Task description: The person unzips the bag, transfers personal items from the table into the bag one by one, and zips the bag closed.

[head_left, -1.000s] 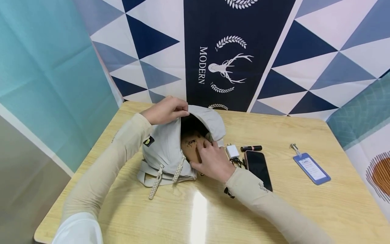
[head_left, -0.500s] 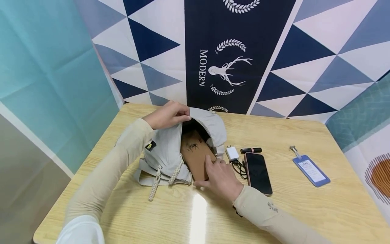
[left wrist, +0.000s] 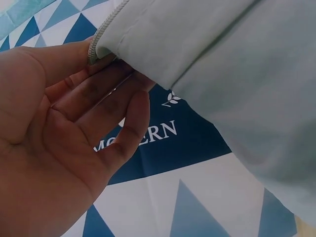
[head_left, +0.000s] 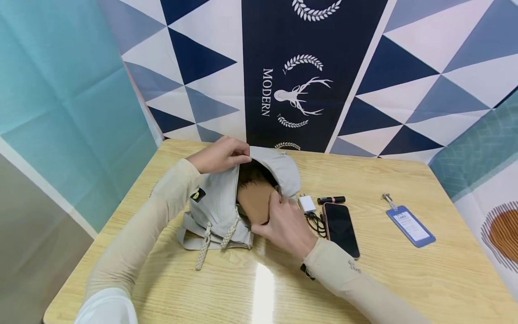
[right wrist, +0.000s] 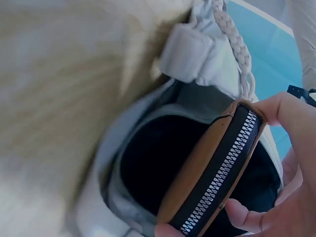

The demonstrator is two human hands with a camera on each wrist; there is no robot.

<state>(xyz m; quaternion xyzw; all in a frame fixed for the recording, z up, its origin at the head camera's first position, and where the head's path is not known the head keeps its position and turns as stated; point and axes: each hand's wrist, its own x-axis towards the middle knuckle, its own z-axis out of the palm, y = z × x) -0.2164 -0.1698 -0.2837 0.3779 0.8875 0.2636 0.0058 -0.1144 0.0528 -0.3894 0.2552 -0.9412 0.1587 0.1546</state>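
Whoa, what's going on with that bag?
Someone's left hand is holding a pale grey bag by the edge of its opening, and the bag is open. The right hand grips a brown zip-up wallet, which is partly inside the opening. To the right of the bag, a white charger, a phone and a blue card holder are lying on the wooden table.

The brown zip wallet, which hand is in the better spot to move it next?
Probably the right hand: its grip is on the brown zip wallet. The left hand holds the edge of the zippered bag and isn't touching the wallet.
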